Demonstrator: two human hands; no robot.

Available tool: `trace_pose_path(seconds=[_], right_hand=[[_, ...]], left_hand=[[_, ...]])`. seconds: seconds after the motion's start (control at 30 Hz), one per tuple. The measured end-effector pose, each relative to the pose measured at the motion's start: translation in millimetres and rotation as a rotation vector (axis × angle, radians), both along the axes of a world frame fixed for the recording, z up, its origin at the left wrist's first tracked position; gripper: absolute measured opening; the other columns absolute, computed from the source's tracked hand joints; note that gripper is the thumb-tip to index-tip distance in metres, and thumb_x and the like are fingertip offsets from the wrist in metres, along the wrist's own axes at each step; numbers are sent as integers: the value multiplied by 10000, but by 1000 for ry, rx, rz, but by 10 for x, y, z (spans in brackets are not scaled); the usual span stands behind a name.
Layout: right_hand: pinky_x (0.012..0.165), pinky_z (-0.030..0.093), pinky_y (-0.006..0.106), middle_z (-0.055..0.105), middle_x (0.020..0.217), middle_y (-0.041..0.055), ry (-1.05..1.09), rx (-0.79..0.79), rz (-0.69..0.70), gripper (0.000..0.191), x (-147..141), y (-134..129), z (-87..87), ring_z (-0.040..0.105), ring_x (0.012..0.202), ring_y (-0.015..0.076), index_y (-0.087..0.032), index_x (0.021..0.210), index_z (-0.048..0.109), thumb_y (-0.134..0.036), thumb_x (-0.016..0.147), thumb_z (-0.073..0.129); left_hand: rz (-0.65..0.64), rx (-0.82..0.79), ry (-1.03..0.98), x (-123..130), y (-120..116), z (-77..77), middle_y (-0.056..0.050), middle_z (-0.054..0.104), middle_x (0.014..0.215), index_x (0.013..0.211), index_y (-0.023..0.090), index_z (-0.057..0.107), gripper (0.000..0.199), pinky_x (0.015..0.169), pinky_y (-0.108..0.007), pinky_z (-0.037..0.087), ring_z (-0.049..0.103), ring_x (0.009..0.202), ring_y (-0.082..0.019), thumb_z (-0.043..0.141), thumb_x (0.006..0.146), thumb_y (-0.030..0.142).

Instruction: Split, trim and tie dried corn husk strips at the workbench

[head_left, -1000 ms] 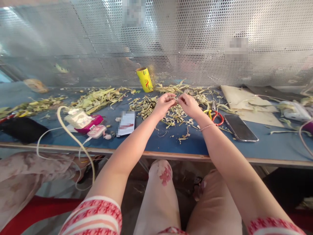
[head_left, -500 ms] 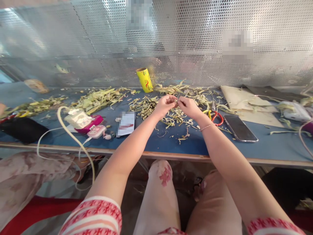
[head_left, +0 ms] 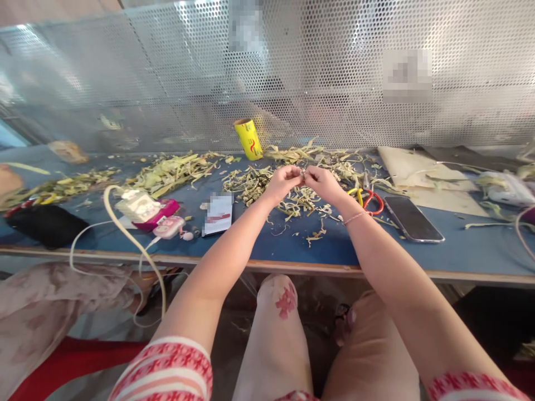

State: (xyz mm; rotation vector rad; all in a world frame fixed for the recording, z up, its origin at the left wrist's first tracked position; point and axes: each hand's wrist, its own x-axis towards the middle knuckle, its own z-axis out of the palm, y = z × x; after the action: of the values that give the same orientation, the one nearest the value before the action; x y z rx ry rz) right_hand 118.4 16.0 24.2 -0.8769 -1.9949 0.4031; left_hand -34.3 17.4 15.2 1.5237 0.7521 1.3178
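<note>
Over a heap of pale green and yellowish plant strips (head_left: 307,201), my left hand (head_left: 285,182) and my right hand (head_left: 321,184) meet fingertip to fingertip. Both are closed in a pinch. Something small lies between the fingertips, too small to make out. Red-handled scissors (head_left: 374,203) with a yellow part lie just right of my right wrist. Behind my left hand, a yellow tube (head_left: 249,139) stands slightly tilted near the metal screen.
A phone (head_left: 413,219) lies right, before beige sheets (head_left: 418,172). Left are a white card (head_left: 218,214), a pink case (head_left: 156,214) with a cable, a leaf pile (head_left: 171,171) and a black pouch (head_left: 50,225). Another person's hand (head_left: 9,181) shows at the far left edge.
The view has shifted slightly, so table items appear a little further right. The other person's hand shows more at the left. My hands stay together in the same pinch.
</note>
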Motion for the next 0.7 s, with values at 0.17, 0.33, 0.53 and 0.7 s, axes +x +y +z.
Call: trace_pose_path(seconds=[0.17,0.33,0.53,0.7], right_hand=[[561,261,254,374,549,-44,37,-5,-14,169,5,30,-16,337,564,99,-204,582,375,-210,743,426],[566,279,254,380,542,-43,99,-61,-6,211,17,15,22,355,567,102,-203,570,394,-240,773,437],[539,303,246,398,478,-55,207,-225,122,230,3,13,18,359,498,91,-206,553,405,-219,782,427],[539,294,247,390,499,-56,242,-197,61,210,-2,32,-1,356,508,94,-209,581,401,-207,788,432]], left_hand=[[153,254,206,5,-9,-2,9,603,714,803,146,565,106,670,-237,462,578,688,-103,630,720,139],[356,664,427,-21,-32,-1,-23,633,821,829,166,570,77,742,-255,466,594,789,-122,592,774,118],[416,1009,629,-85,-33,9,-44,621,921,816,194,559,87,822,-326,465,585,915,-156,531,839,115],[408,740,451,-51,-11,-6,-53,594,1012,918,201,557,172,865,-348,462,563,961,-168,576,766,124]])
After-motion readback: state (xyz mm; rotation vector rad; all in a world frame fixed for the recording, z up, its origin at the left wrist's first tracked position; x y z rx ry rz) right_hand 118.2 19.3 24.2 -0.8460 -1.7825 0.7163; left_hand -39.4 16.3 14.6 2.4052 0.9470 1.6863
